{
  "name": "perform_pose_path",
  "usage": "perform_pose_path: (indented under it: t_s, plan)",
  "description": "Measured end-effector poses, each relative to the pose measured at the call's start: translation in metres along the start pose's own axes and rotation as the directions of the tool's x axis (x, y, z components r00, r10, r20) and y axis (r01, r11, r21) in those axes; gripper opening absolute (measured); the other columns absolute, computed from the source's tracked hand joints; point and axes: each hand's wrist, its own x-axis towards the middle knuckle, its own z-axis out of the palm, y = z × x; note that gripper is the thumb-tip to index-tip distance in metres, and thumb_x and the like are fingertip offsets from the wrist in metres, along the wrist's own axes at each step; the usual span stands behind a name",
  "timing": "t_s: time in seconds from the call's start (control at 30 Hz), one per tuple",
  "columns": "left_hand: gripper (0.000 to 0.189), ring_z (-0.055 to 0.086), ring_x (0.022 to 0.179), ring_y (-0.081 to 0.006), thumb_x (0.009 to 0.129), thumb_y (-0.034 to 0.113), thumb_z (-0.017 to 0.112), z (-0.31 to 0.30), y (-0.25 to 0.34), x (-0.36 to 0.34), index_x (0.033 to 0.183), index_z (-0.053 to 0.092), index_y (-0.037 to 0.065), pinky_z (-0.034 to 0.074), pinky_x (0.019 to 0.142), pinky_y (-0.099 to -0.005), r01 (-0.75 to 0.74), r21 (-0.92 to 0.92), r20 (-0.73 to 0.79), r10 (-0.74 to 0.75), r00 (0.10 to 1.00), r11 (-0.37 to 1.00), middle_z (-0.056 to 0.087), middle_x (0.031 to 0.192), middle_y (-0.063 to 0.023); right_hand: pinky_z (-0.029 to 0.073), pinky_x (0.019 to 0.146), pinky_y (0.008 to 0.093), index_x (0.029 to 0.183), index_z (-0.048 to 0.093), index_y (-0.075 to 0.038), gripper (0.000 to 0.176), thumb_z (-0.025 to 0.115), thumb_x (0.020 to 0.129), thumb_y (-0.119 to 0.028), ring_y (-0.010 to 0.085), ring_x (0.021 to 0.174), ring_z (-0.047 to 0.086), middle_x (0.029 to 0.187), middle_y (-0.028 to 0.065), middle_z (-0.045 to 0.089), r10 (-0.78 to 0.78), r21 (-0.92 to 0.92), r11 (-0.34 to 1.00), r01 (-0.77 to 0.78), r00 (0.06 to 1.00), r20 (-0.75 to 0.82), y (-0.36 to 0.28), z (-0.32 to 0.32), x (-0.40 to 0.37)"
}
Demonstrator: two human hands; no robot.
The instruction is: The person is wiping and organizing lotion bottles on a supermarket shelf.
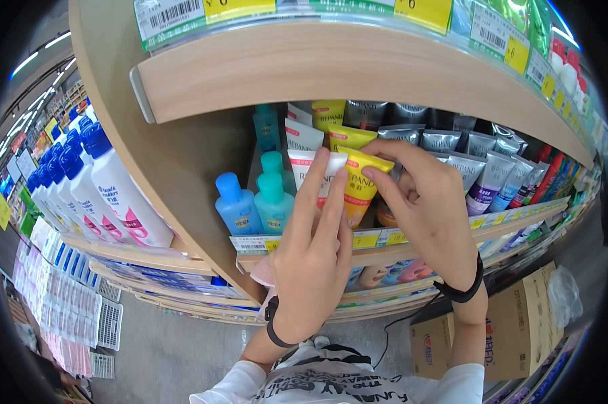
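A yellow REPAND tube stands at the shelf's front edge. My right hand pinches its upper right corner between thumb and index finger. Beside it on the left is a white REPAND tube. My left hand lies in front of both, its index finger stretched over the white tube and its middle finger at the yellow one's left edge. A pink cloth sticks out from under the left palm, where the curled fingers are hidden. More yellow tubes and white tubes stand in rows behind.
Blue bottle and teal bottles stand left of the tubes; silver tubes fill the right. An upper shelf board overhangs. White pump bottles line the left shelf. Cardboard boxes sit on the floor.
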Motion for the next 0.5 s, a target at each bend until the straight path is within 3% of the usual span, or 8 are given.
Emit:
perform_pose_path:
  t_s: [0.07,0.1,0.17,0.4,0.5]
  plan:
    - [0.047,0.061,0.080,-0.0210,0.072,-0.007,0.057,0.001,-0.001,0.001,0.117,0.052,0.003,0.050,0.060,-0.0270,0.003,-0.001,-0.005,-0.003,1.000,1.000,0.046,0.128,-0.0121,0.047,0.053,0.0308,0.095,0.057,0.001,0.015,0.058,0.080,-0.005,0.0272,0.065,0.062,0.083,0.0159,0.060,0.196,0.233,0.953,-0.196,0.980,0.027,-0.002,0.001,-0.004]
    - [0.047,0.061,0.080,-0.0210,0.072,-0.007,0.057,0.001,0.000,0.001,0.117,0.052,0.003,0.050,0.060,-0.0270,0.002,0.000,-0.009,-0.002,1.000,1.000,0.046,0.128,-0.0121,0.047,0.053,0.0308,0.095,0.057,0.001,0.015,0.058,0.080,-0.005,0.0272,0.065,0.062,0.083,0.0159,0.060,0.192,0.233,0.953,-0.193,0.981,0.026,-0.003,0.001,-0.006]
    - [0.044,0.059,0.068,-0.0154,0.076,-0.006,0.057,0.002,0.000,0.000,0.117,0.054,0.007,0.047,0.060,-0.0237,0.027,-0.021,-0.020,-0.027,0.999,0.999,0.046,0.127,-0.0105,0.048,0.050,0.0248,0.093,0.056,0.002,0.013,0.058,0.081,-0.003,0.0183,0.061,0.064,0.082,0.0132,0.061,0.261,0.287,0.926,-0.245,0.965,-0.019,-0.005,0.002,-0.009]
    - [0.045,0.060,0.075,-0.0171,0.075,-0.008,0.056,0.002,0.002,0.002,0.118,0.053,0.007,0.047,0.062,-0.0251,-0.003,0.004,-0.029,0.003,1.000,1.000,0.045,0.127,-0.0115,0.051,0.055,0.0209,0.092,0.057,0.003,0.011,0.056,0.081,0.003,0.0135,0.064,0.064,0.082,0.0095,0.061,0.248,0.381,0.899,-0.216,0.968,-0.036,-0.009,-0.006,-0.024]
    - [0.046,0.060,0.077,-0.0173,0.075,-0.008,0.056,0.002,0.004,0.002,0.118,0.053,0.007,0.047,0.063,-0.0249,0.002,-0.021,-0.025,-0.002,1.000,1.000,0.043,0.128,-0.0118,0.051,0.055,0.0213,0.091,0.057,0.003,0.010,0.056,0.081,0.004,0.0145,0.065,0.064,0.082,0.0100,0.061,0.226,0.357,0.919,-0.170,0.966,-0.123,-0.007,-0.006,-0.026]
